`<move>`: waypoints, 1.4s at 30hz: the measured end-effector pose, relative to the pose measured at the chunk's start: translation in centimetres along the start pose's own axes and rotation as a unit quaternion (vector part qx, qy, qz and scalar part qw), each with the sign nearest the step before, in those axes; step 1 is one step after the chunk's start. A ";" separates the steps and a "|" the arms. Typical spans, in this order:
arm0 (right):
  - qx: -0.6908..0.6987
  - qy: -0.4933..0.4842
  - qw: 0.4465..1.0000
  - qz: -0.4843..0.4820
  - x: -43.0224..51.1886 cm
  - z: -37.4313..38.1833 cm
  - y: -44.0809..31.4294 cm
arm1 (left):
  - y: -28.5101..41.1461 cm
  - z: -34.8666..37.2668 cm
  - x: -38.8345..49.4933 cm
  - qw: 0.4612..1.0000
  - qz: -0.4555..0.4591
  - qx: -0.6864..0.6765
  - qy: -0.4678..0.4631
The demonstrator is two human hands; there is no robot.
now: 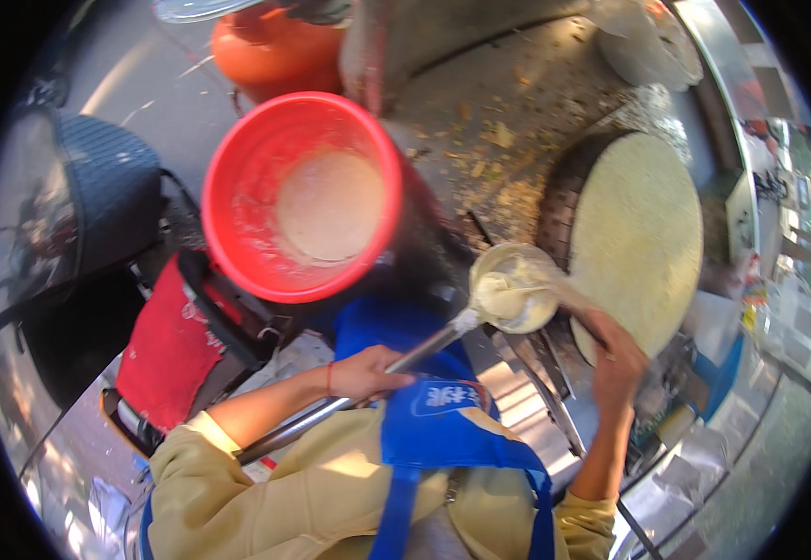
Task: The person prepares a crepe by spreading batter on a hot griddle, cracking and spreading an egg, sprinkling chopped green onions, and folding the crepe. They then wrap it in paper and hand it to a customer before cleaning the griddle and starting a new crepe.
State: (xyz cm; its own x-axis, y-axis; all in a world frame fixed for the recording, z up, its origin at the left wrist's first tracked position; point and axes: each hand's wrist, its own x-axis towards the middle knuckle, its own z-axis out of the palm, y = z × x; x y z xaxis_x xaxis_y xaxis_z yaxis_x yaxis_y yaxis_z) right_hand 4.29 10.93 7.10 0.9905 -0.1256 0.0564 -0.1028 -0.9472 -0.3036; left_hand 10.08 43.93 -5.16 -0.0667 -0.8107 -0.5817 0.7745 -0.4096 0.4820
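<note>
My left hand [372, 374] grips the long metal handle [433, 343] of a ladle. The ladle's round bowl [515, 287] is coated and partly filled with pale, thick batter [507, 292]. It hangs beside the left edge of a round griddle, where a thin yellowish sheet of batter [638, 241] covers the top. My right hand [619, 357] holds a blurred, flat tan scraper [573, 295], its far end at the rim of the ladle bowl. Left of the ladle stands a red bucket [213, 203] with pale batter [332, 206] at the bottom.
An orange gas cylinder [276, 56] stands behind the bucket. Brick-like siding [558, 199] surrounds the griddle, and food scraps [496, 168] litter the surface beyond. A red cloth [167, 343] and a dark quilted cover [111, 182] are at left. A blue container [724, 378] sits right of the griddle.
</note>
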 end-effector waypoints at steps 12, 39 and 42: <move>0.023 0.065 0.998 0.015 0.6 3.6 -0.6 | -1.6 -9.6 -6.3 0.912 0.160 -0.131 0.354; 0.432 0.287 0.830 0.208 -16.6 -12.4 42.1 | 14.7 28.9 33.8 0.752 0.595 0.058 0.279; 0.018 0.429 0.866 0.257 -19.5 -15.6 56.6 | 14.8 27.0 31.6 0.731 0.531 0.016 0.429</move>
State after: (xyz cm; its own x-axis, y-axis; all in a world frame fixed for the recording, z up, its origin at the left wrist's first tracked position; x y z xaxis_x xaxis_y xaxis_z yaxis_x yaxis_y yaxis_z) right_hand -22.25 -44.87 3.60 0.3798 -0.7153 0.5866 -0.4918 -0.6932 -0.5269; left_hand 2.45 0.93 1.33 0.9907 -0.1229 -0.0590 0.0873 0.2395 0.9670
